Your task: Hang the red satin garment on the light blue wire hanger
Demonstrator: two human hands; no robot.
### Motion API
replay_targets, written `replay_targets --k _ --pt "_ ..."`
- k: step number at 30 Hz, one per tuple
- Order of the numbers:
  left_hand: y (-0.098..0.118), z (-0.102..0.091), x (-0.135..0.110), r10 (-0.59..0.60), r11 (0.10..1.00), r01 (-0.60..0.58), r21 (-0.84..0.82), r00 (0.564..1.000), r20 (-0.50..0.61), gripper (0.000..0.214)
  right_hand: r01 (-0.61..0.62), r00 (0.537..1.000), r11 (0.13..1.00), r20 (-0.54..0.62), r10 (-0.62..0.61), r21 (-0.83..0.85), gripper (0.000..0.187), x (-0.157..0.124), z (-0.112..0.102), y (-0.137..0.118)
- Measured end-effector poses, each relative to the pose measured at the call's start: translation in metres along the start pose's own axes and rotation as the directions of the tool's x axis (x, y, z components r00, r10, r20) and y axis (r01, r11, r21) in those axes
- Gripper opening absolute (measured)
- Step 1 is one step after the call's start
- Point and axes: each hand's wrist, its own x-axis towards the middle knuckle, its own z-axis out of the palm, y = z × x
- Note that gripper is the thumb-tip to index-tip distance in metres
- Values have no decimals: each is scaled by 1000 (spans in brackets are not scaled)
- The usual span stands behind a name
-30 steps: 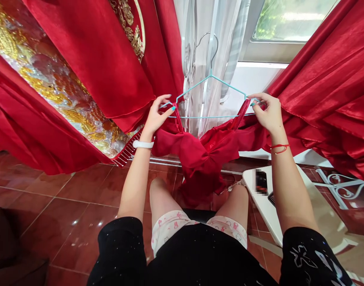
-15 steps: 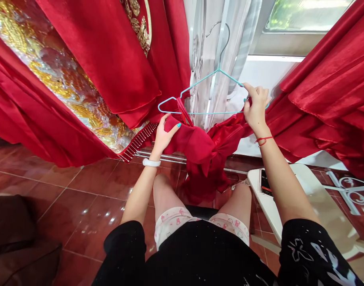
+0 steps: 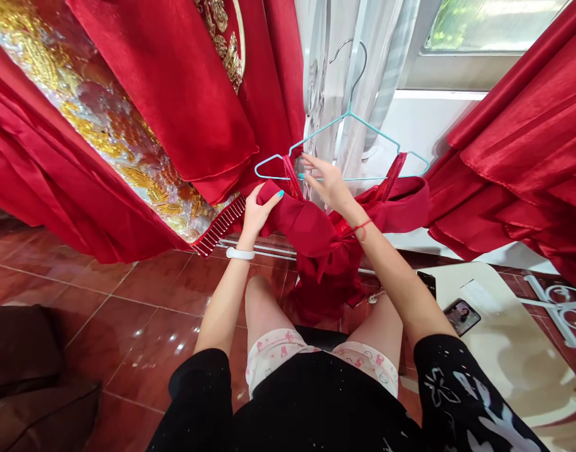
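Red satin garment (image 3: 311, 242), hung by both straps from a turquoise wire hanger (image 3: 375, 133) in front of a sheer white curtain (image 3: 328, 81). Left hand (image 3: 259, 216) with fingers curled on the fabric; right hand (image 3: 328, 185) with fingers spread wide, just beside the hanger's lower bar, holding nothing. Farther out, red satin curtains (image 3: 514, 138), plus a phone (image 3: 461, 316) on a white surface (image 3: 509, 358).
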Motion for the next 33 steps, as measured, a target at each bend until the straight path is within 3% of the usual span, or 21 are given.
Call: replay_targets --k 4,9,15,19,22,25,33 --pt "5 22 5 14 1000 -13 13 998 -68 52 -98 995 957 58 85 275 29 30 43 11" --pt "-10 41 4 58 998 -51 41 975 -215 46 -164 984 902 0 179 398 20 30 50 17" --pt "-29 15 6 -4 1000 -2 -17 941 -338 57 -187 975 892 -29 218 411 23 23 51 17" --pt "-16 -7 34 109 993 -99 59 973 -204 54 -191 977 887 -9 215 419 24 24 47 18" --pt "1 -18 59 175 978 -174 111 985 3 54 -210 974 891 13 224 401 25 25 44 17" --pt "15 -30 74 162 975 -190 117 963 216 56 -227 970 887 13 243 402 26 26 44 15" --pt "36 -46 76 180 933 -278 229 911 372 44 -269 958 871 21 286 411 17 25 42 11"
